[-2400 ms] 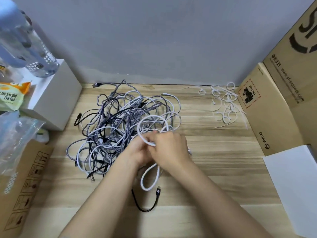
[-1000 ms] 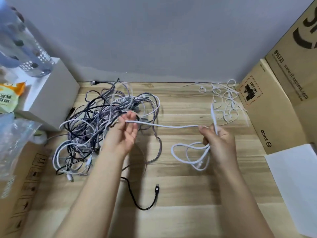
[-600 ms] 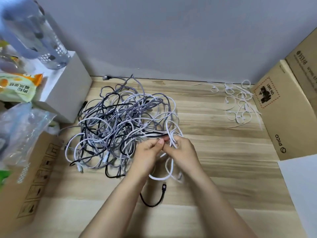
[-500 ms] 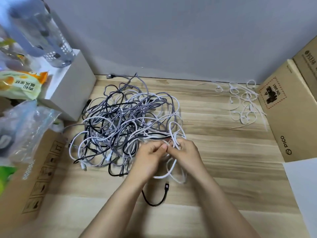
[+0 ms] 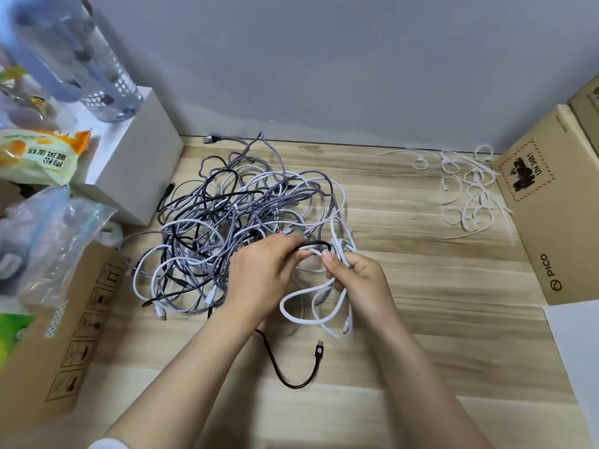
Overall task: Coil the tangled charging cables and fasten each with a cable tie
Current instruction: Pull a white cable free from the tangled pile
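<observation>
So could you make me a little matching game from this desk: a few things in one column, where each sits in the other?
Things:
1. cable ties
2. white cable
3. snack packet
4. black plug

Places:
A. on the white box, left
B. loose on the table, nearest the person
C. far right, by the cardboard box
D. looped from the hands

Pairs: 1-C, 2-D, 3-A, 4-B

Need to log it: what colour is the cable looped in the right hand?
White cable; head view shows it.
</observation>
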Action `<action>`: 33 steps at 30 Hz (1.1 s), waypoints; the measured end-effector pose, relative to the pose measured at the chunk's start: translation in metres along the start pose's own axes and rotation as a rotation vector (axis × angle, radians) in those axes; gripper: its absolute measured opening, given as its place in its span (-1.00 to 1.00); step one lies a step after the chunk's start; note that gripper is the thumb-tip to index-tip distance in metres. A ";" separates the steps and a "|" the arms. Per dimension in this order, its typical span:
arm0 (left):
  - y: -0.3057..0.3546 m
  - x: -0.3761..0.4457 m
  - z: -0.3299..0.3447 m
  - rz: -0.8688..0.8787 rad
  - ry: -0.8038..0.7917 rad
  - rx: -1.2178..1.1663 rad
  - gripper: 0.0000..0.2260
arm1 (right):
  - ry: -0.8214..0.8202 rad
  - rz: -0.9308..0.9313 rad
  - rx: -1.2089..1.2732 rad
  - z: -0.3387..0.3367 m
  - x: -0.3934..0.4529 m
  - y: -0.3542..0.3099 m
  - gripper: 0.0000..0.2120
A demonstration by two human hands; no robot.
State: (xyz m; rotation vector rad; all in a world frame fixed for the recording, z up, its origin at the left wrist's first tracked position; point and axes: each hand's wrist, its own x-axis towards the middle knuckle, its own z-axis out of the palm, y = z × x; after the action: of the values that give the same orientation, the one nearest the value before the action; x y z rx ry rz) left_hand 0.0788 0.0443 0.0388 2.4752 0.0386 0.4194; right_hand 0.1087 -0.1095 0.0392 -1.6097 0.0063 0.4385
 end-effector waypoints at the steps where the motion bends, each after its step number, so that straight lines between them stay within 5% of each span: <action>1: -0.001 0.001 0.000 -0.079 -0.021 -0.114 -0.77 | 0.005 -0.001 0.007 0.002 0.002 0.000 -0.65; 5: -0.002 0.012 0.002 -0.450 0.038 -0.599 -0.84 | 0.017 0.004 -0.044 0.016 0.003 -0.005 -0.58; 13: -0.036 0.046 0.003 -0.569 0.237 -0.166 -0.72 | 0.071 0.036 0.168 0.010 -0.023 -0.048 -0.66; 22: -0.107 0.077 -0.012 -0.743 0.229 -0.274 -0.72 | 0.092 -0.161 0.293 -0.018 -0.050 -0.087 -0.78; 26: -0.070 0.069 -0.015 -0.566 0.310 -0.250 -0.91 | 0.187 -0.136 0.339 -0.023 -0.036 -0.082 -0.70; 29: -0.028 0.049 -0.021 -0.295 0.422 -0.236 -0.64 | 0.172 -0.144 0.345 -0.026 -0.033 -0.085 -0.69; 33: 0.019 0.018 -0.008 0.194 0.192 -0.142 -0.72 | 0.140 -0.156 0.329 -0.021 -0.031 -0.087 -0.66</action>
State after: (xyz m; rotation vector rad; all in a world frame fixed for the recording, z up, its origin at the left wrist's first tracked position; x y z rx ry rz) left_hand 0.0921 0.0361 0.0607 2.2999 -0.1481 0.7171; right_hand 0.1092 -0.1290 0.1313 -1.3026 0.0561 0.1913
